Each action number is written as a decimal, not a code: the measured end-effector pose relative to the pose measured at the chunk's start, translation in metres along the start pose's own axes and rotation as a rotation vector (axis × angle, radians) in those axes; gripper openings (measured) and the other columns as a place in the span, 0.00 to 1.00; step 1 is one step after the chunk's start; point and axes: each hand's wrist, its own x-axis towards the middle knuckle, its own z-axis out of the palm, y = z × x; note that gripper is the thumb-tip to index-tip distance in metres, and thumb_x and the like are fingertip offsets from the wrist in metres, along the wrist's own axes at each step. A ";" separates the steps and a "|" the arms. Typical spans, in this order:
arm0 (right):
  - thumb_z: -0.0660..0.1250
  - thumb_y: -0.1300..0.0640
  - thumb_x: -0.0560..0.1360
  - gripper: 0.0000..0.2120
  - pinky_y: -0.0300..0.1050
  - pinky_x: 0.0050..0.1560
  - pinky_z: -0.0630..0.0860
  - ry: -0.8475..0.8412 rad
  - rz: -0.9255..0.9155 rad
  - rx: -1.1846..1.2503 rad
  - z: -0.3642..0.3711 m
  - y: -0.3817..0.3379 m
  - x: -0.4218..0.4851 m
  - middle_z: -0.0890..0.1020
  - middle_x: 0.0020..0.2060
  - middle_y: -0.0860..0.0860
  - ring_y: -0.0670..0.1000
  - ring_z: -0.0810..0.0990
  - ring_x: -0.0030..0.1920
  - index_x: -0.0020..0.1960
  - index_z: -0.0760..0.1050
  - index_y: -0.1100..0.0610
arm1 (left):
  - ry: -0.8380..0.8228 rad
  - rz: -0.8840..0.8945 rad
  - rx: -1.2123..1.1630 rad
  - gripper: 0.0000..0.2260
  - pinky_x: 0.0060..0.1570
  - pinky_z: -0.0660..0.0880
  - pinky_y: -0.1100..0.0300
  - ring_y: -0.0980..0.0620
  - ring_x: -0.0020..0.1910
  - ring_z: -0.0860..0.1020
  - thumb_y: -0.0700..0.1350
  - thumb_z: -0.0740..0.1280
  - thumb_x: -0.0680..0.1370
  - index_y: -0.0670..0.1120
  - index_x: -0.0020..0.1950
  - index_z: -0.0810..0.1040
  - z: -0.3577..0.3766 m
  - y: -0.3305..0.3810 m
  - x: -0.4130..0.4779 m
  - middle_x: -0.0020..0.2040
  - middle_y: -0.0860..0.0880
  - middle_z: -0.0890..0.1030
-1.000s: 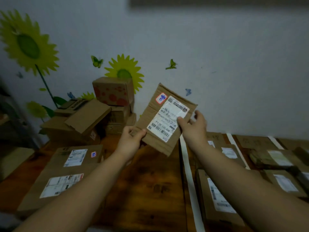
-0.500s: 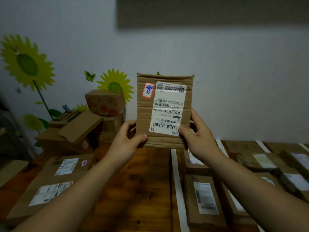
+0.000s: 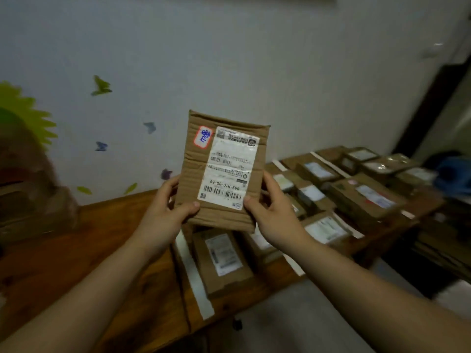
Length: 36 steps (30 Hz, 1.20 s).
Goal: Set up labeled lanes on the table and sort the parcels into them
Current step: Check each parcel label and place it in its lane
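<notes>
The left hand [image 3: 165,215] and right hand [image 3: 272,217] each pinched a lower edge of a flat cardboard parcel [image 3: 197,174], thumbs on its front, holding it upright above the surface [image 3: 76,250]. I judged this the label-reading step. Next it needed matching to a lane between the white tape strips [image 3: 193,271], where other parcels [image 3: 221,261] lay. Its label [image 3: 229,166], upside down, read "863-H10-00-59". The blue handwriting on the red-bordered sticker [image 3: 203,137] was illegible.

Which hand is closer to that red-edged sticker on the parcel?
Left. The left hand grips the parcel below the sticker; the right hand grips the opposite edge, farther off.
</notes>
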 end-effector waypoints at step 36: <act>0.65 0.56 0.78 0.32 0.48 0.58 0.76 0.334 0.419 -0.001 -0.418 0.147 0.003 0.72 0.65 0.42 0.50 0.75 0.64 0.75 0.53 0.40 | -0.448 -0.282 0.144 0.20 0.56 0.76 0.50 0.52 0.54 0.76 0.44 0.65 0.78 0.59 0.67 0.66 0.437 -0.066 0.092 0.55 0.57 0.74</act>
